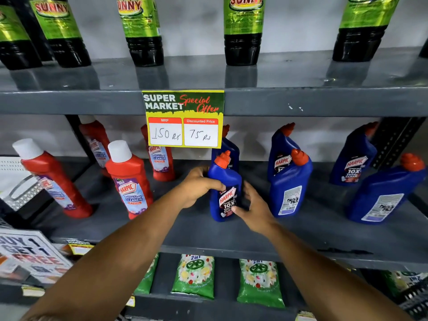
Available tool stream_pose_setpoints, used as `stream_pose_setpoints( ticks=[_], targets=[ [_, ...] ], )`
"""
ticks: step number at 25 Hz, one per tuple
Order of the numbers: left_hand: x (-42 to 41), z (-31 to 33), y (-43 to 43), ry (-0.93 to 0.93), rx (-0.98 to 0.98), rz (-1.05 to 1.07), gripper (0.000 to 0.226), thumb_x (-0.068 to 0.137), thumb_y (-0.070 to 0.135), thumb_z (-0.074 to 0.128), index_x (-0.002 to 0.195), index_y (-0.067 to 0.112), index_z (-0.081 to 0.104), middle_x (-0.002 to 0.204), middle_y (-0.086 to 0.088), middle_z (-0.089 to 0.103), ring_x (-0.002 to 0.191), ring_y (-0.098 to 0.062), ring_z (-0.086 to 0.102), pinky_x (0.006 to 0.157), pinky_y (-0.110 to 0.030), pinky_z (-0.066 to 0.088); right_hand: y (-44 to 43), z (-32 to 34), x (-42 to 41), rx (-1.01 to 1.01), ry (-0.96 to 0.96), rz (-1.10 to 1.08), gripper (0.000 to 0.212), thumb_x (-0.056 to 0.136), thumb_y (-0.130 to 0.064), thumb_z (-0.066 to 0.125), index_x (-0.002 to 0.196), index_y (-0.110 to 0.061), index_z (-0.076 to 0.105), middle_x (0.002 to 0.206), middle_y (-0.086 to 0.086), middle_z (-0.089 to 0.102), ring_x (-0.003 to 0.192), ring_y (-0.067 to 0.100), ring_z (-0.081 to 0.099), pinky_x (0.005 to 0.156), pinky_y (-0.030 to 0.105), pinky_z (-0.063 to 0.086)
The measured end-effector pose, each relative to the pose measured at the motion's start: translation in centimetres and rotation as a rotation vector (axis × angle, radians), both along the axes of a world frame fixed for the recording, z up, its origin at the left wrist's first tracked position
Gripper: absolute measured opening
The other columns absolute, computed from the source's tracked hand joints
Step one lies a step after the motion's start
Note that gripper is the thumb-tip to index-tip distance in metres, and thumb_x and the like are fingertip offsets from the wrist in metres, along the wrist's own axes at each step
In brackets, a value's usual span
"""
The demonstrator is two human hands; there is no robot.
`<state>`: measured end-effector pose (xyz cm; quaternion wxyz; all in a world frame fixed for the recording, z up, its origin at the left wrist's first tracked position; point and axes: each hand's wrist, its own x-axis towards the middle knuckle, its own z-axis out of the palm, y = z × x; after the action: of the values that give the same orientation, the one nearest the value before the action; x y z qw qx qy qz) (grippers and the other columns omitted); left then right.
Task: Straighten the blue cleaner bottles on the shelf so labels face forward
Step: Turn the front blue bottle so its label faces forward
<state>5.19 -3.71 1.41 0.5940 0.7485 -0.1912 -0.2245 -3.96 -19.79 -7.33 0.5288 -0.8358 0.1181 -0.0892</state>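
Note:
A blue cleaner bottle point(225, 181) with an orange cap stands at the front of the grey middle shelf point(196, 230), its red front label facing me. My left hand point(199, 185) wraps its left side and my right hand point(253, 208) cups its lower right side. Behind it another blue bottle point(230, 150) is partly hidden by the price tag. To the right, two front blue bottles point(289, 188) point(382, 195) show their white back labels. Two rear blue bottles point(281, 151) point(354, 161) show front labels.
Several red bathroom cleaner bottles point(129, 179) stand on the shelf's left half. A yellow price tag point(183, 119) hangs from the shelf above, which carries dark green-labelled bottles point(243, 31). Green pouches point(194, 276) lie on the shelf below. A sale sign point(30, 253) sits at lower left.

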Motion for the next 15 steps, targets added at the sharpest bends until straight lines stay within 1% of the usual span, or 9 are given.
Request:
stream_pose_setpoints(
  ticks=[2,3,5,7,11,15],
  targets=[
    [0.4,0.0,0.2,0.052,-0.025,-0.041,0.039,0.067,-0.007,0.073,0.104,0.003,0.067,0.1,-0.018,0.071,0.1,-0.033,0.066,0.095,-0.043,0.05,0.0,0.0,0.4,0.004,0.013,-0.008,0.075,0.076,-0.014,0.074,0.141,-0.025,0.038,0.132,-0.001,0.061,0.119,0.015,0.058,0.105,0.044,0.045],
    [0.6,-0.2,0.3,0.07,-0.044,-0.048,0.04,0.066,-0.005,0.074,0.105,0.004,0.067,0.1,-0.016,0.072,0.101,-0.033,0.066,0.097,-0.045,0.049,0.1,0.0,0.5,0.005,0.024,-0.025,0.071,0.076,-0.014,0.075,0.138,-0.024,0.042,0.126,0.001,0.064,0.115,0.017,0.06,0.102,0.045,0.047],
    [0.9,-1.0,0.5,0.111,-0.103,-0.04,0.048,0.061,0.002,0.077,0.107,0.008,0.067,0.1,-0.013,0.072,0.103,-0.032,0.066,0.102,-0.05,0.047,0.4,0.1,0.5,0.013,0.02,-0.066,0.066,0.077,-0.014,0.077,0.134,-0.021,0.045,0.121,0.004,0.066,0.111,0.018,0.062,0.099,0.044,0.05],
    [1.1,-1.6,0.7,0.136,-0.141,-0.028,0.052,0.06,0.005,0.079,0.11,0.01,0.066,0.101,-0.009,0.073,0.104,-0.029,0.066,0.105,-0.053,0.045,0.7,0.0,0.4,0.001,-0.008,-0.093,0.065,0.077,-0.016,0.077,0.133,-0.02,0.045,0.12,0.004,0.066,0.109,0.018,0.062,0.096,0.041,0.052],
    [1.4,-2.4,0.9,0.141,-0.188,-0.049,0.041,0.072,-0.002,0.075,0.109,0.011,0.066,0.098,-0.005,0.076,0.102,-0.025,0.068,0.104,-0.051,0.046,0.8,-0.2,0.4,-0.031,-0.045,-0.1,0.066,0.077,-0.018,0.077,0.135,-0.019,0.044,0.119,0.004,0.066,0.108,0.017,0.062,0.094,0.037,0.053],
    [1.5,-2.8,1.0,0.138,-0.227,-0.06,0.036,0.076,-0.004,0.072,0.107,0.011,0.068,0.099,-0.006,0.075,0.101,-0.026,0.068,0.1,-0.047,0.05,0.5,-0.6,0.4,-0.051,-0.057,-0.086,0.067,0.076,-0.02,0.077,0.134,-0.02,0.044,0.118,0.005,0.067,0.105,0.017,0.064,0.092,0.04,0.054]
  ],
)
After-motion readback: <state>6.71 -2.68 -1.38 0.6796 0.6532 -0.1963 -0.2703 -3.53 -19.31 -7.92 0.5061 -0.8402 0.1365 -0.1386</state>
